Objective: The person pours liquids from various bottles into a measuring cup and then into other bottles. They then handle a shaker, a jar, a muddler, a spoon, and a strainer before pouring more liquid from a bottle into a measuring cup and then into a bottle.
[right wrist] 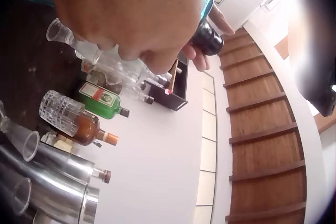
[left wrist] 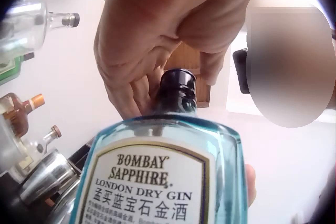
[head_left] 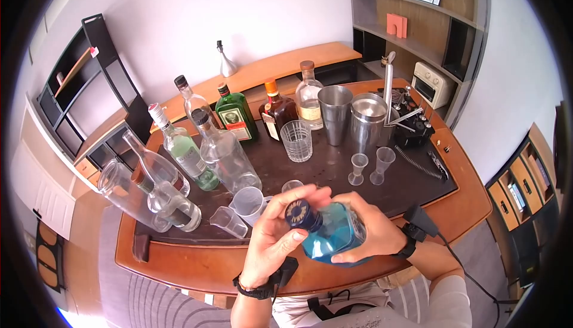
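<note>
A blue gin bottle (head_left: pixel 334 232), tilted with its black cap (head_left: pixel 301 213) toward the camera, is held above the table's front edge. My right hand (head_left: pixel 377 228) grips its body from the right. Around the cap is my left hand (head_left: pixel 271 241), its fingers extended past the far side and the thumb close to the neck. In the left wrist view the label (left wrist: pixel 147 182) reads Bombay Sapphire London Dry Gin, and a gap shows between the thumb and the cap (left wrist: pixel 178 85). In the right wrist view the back of my right hand (right wrist: pixel 131 14) hides most of the bottle.
Plastic measuring cups (head_left: pixel 248 202) stand just beyond my left hand. Several clear bottles (head_left: pixel 230 161), a green bottle (head_left: pixel 236 113) and a cut-glass tumbler (head_left: pixel 296 142) stand behind. Metal shakers (head_left: pixel 336 113) and hourglass-shaped jiggers (head_left: pixel 358 168) are on the right of the dark table mat (head_left: pixel 322 170).
</note>
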The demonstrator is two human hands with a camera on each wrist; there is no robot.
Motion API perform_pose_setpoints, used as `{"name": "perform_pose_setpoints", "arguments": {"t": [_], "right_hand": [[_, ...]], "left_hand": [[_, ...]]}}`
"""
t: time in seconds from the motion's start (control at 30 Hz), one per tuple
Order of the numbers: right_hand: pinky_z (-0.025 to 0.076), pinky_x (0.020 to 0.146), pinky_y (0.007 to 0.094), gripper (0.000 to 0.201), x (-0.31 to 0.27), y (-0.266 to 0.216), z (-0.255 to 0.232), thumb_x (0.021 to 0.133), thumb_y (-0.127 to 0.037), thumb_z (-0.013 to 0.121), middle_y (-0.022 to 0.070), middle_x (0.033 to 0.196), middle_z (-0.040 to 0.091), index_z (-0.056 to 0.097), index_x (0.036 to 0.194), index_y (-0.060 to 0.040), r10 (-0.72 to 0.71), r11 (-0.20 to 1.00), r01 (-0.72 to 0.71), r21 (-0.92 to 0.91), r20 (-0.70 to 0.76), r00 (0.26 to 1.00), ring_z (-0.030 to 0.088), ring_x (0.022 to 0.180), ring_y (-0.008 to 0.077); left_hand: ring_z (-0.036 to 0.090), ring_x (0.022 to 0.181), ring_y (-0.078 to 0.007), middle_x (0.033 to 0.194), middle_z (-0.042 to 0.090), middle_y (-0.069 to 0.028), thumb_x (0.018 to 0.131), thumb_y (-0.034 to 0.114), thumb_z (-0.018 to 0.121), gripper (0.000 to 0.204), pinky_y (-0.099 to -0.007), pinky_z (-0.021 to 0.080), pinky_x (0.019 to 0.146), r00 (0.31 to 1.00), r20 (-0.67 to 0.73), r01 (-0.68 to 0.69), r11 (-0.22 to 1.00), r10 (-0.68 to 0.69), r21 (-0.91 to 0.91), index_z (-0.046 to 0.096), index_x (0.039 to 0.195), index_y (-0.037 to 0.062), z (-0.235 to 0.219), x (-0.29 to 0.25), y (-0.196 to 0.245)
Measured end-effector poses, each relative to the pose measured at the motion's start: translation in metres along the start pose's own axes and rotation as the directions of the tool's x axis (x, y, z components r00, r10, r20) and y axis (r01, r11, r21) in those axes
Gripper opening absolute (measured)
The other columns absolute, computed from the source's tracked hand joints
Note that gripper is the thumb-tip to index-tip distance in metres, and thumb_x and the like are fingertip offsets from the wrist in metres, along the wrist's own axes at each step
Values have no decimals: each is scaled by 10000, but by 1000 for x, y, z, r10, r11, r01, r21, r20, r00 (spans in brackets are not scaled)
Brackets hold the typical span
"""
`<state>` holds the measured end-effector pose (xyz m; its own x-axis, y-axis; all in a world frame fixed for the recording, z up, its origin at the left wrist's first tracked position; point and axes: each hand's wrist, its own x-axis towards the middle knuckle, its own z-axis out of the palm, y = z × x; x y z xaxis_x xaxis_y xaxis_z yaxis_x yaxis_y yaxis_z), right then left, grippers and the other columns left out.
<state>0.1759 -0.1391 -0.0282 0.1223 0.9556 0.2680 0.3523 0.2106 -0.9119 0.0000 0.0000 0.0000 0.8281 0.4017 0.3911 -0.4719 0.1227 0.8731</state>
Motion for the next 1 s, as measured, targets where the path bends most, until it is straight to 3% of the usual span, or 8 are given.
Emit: {"name": "perform_pose_setpoints", "arguments": {"t": [0.03,0.07,0.2,0.37,0.67,0.77,0.9,1.0], "right_hand": [[467,981,366,944,-2,2,2,655,-338,932,162,1184,626,394,1356,-4,5,1000,-6,18,21,1000,621,1113,242],[467,983,374,933,-4,2,3,669,-331,925,164,1195,615,383,1357,-9,-10,1000,10,14,30,999,616,1126,249],[457,1000,382,951,-7,1,1,673,-311,924,170,1252,579,359,1379,-14,-18,999,15,35,78,997,586,1176,255],[404,1073,396,1047,-10,13,5,679,-324,917,192,1378,486,290,1462,-24,-39,982,15,188,123,992,499,1296,279],[387,1092,427,1106,-18,13,6,626,-349,949,172,1450,405,312,1469,-22,102,994,-105,8,167,981,430,1354,313],[419,1048,435,1075,-15,12,10,671,-407,914,230,1354,494,314,1461,8,14,999,-10,-52,80,997,530,1250,364],[456,924,448,1008,-6,7,12,647,-357,920,212,1217,564,369,1417,-12,-128,957,102,-270,-79,989,578,1098,399],[457,848,435,981,2,4,12,632,-308,918,173,1164,596,387,1410,-34,-245,870,142,-473,-164,955,596,1001,377]], "left_hand": [[547,1289,-281,1379,559,-230,930,232,713,625,-407,407,1100,999,-13,49,998,-49,-28,425,1431,-8,2,-2,0],[618,1194,-367,1215,656,-244,857,446,764,676,-474,445,1065,988,-140,74,996,-68,38,512,1283,-13,13,-3,2],[626,1164,-377,1144,675,-231,877,392,758,539,-508,424,1072,978,-207,13,1000,-14,-9,525,1170,4,27,-12,-4],[643,1118,-344,1112,678,-206,878,373,759,540,-505,425,1068,972,-234,-25,1000,20,-17,520,1181,-4,38,-12,-7],[647,1124,-346,1094,686,-202,862,361,776,555,-507,450,1053,973,-232,-28,999,23,-21,521,1184,-12,42,-4,-5],[652,1114,-352,1079,691,-202,844,368,791,569,-509,458,1046,954,-295,-48,999,49,12,530,1173,-14,43,-4,-5],[665,1089,-337,1068,698,-190,845,319,807,523,-475,472,1025,915,-363,-141,984,173,113,541,1149,-14,39,-1,-8],[662,1088,-333,1102,688,-194,824,136,810,477,-474,477,1021,889,-373,-248,964,265,94,516,1173,-1,28,0,-15]]}}
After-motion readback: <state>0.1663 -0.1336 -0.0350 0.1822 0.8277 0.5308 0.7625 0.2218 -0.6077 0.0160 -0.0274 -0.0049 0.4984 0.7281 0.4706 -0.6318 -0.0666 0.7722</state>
